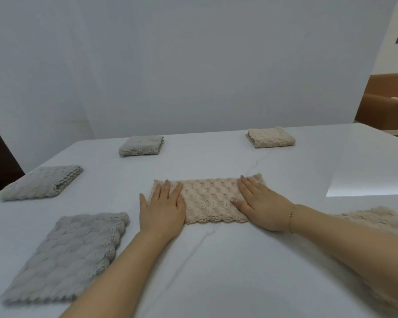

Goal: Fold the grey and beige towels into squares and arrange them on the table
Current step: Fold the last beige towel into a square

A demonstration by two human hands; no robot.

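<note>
We press both flat, released hands, left (pixel 162 208) and right (pixel 260 205), on the beige towel (pixel 208 198), a nubbly scalloped strip folded lengthwise at the middle of the white table (pixel 216 260), among folded squares.

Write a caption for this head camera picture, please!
Both hands, left hand and right hand, press flat on a half-folded beige towel.

centre beige towel (pixel 208 199): lay folded into a long strip, flat on the table, textured.
far beige towel (pixel 271 138): was a folded square, far right.
near beige towel (pixel 372 220): lay partly hidden at the right.
grey towels (pixel 142 145) (pixel 44 185) (pixel 67 255): three were folded, along the left side.
</note>
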